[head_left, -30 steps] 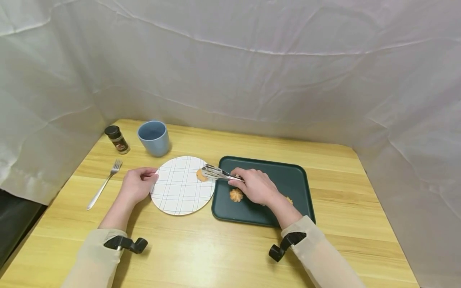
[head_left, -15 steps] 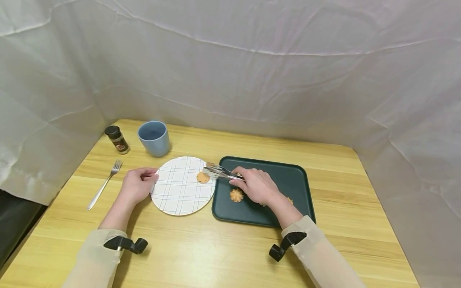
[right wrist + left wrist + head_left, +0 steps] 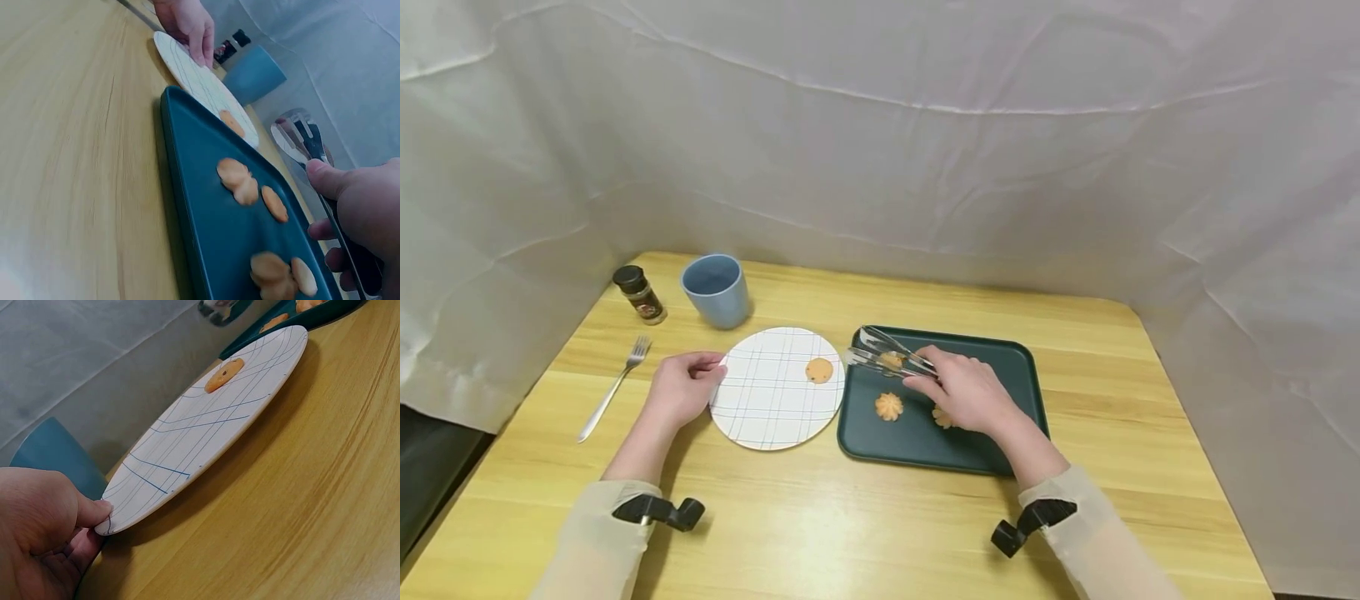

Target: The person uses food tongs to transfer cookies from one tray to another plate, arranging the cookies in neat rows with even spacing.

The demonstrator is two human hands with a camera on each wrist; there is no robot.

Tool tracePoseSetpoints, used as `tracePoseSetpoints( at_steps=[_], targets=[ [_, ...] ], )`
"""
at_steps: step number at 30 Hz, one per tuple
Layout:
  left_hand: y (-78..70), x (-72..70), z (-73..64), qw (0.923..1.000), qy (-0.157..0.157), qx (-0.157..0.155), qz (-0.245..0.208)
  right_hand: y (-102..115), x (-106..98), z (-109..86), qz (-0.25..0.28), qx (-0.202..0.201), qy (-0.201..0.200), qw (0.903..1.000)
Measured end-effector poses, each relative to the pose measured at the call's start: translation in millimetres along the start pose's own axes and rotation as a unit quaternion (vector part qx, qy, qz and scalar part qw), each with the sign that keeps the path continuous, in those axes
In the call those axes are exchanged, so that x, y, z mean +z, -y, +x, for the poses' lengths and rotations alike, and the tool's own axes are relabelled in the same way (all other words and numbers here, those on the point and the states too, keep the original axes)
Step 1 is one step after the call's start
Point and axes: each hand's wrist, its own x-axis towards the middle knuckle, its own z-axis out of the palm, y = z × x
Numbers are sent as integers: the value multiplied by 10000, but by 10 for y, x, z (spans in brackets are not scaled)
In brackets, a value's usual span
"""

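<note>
Steel tongs (image 3: 880, 364) sit in the curled fingers of the right hand (image 3: 966, 390), tips apart and nothing between them, raised over a round biscuit (image 3: 892, 360) near the far left corner of the green tray (image 3: 880, 442). The left hand (image 3: 685, 387) pinches the checked plate (image 3: 767, 408) by its left rim, thumb on top. A flat biscuit (image 3: 819, 371) lies on the plate near its right edge; were that rim lifted, it could slide off. A hard squeeze of the tongs might crumble a biscuit, and a low sweep could nudge the fluted biscuit (image 3: 889, 407) toward the tray's left edge. Farther out, a blue mug (image 3: 718, 296) and a shaker (image 3: 642, 296) stand toward the table's (image 3: 775, 533) far left corner; a fork (image 3: 615, 392) lies by its left edge.
</note>
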Motion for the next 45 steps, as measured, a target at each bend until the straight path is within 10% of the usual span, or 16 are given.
tracePoseSetpoints(
  at_steps=[12,45],
  targets=[
    [-4,1,-16,10000,-8,37,-11,-324,-228,-317,-147,151,-501,9985],
    [-12,3,-22,9999,-81,150,10,-889,-186,-771,-735,449,-243,9960]
  ],
)
